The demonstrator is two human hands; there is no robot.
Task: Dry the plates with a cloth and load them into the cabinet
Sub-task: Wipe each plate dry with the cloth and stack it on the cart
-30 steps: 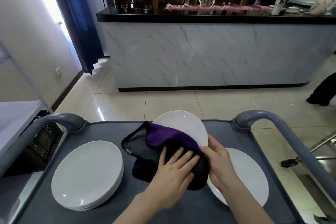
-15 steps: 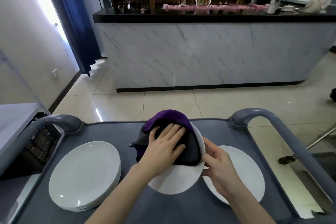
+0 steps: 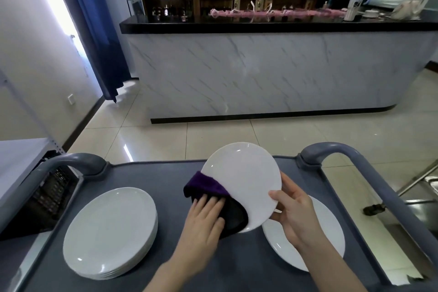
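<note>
My right hand (image 3: 296, 216) pinches the tilted plate (image 3: 246, 182) by its near right rim, above the cart surface (image 3: 166, 178). My left hand (image 3: 203, 218) presses the cloth (image 3: 203, 187), fingers spread, against its lower left edge; the unwiped face stretches up and away from me.

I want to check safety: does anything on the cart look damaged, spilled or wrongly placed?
Nothing stands out. The right hand holds one white plate tilted while the left hand presses the purple cloth on it. The plate stack sits neatly on the cart; no chips or spills visible.
</note>
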